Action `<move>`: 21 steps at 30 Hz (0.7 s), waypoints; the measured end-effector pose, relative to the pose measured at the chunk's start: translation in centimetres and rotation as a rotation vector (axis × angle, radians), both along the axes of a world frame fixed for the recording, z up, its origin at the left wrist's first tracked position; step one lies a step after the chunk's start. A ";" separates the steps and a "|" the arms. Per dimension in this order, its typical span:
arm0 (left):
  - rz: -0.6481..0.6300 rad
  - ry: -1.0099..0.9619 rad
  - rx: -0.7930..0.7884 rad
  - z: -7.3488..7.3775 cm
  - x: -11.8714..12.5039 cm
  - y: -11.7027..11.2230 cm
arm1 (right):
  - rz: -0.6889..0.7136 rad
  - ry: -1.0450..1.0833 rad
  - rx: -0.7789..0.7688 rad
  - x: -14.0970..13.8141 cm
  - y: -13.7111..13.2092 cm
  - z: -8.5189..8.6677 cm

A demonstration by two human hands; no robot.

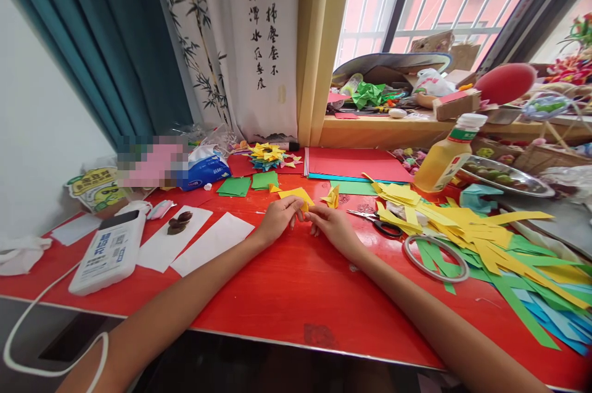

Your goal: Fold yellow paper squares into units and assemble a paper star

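Over the middle of the red table [277, 300], my left hand [283, 218] and my right hand [333, 229] meet at the fingertips. Both pinch a small folded piece of yellow paper [305, 207], mostly hidden by the fingers. Just behind them lie yellow paper squares [298, 194], and a folded yellow paper piece [332, 197] stands near my right hand. Green paper squares [234, 186] sit farther left. At the back is a ring of folded yellow and blue paper [267, 157]. Scissors with black handles [387, 228] rest to the right of my right hand.
A tape roll [407, 251] and heaped yellow paper strips [467, 229] lie on the right, near a juice bottle [441, 161] and a metal plate [536, 188]. Red paper sheets [356, 163] are at the back. On the left are white paper [215, 245] and a white power bank [108, 254] with a cable.
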State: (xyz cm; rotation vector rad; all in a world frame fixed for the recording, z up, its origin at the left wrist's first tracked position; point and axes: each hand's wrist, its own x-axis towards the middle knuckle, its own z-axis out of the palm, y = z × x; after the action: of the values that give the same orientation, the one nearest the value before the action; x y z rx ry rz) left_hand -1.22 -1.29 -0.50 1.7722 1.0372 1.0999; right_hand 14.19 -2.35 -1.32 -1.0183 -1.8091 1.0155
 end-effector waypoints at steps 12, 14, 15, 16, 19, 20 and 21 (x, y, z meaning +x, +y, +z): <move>0.042 0.072 0.015 -0.1 0.0 0.2 | 0.001 0.070 -0.065 0.1 0.0 0.1; 0.067 0.088 0.047 -0.1 -0.1 0.2 | 0.034 0.095 -0.106 0.2 0.1 0.2; 0.075 0.095 0.056 -0.1 -0.1 0.1 | 0.048 0.104 -0.119 0.2 0.1 0.2; 0.078 0.102 0.061 -0.1 -0.1 0.1 | 0.060 0.109 -0.127 0.2 0.1 0.3; 0.078 0.116 0.066 -0.1 -0.2 0.1 | 0.058 0.113 -0.127 0.0 0.1 0.3; 0.075 0.120 0.065 -0.1 -0.2 0.0 | 0.050 0.109 -0.121 0.0 0.1 0.3; 0.072 0.123 0.063 -0.1 -0.2 0.0 | 0.042 0.101 -0.111 0.0 0.0 0.3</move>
State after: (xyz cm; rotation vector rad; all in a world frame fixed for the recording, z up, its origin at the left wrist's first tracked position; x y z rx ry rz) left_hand -1.38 -1.27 -0.59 1.8854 1.1601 1.0892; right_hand 14.18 -2.35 -1.07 -0.9810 -1.7137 1.1832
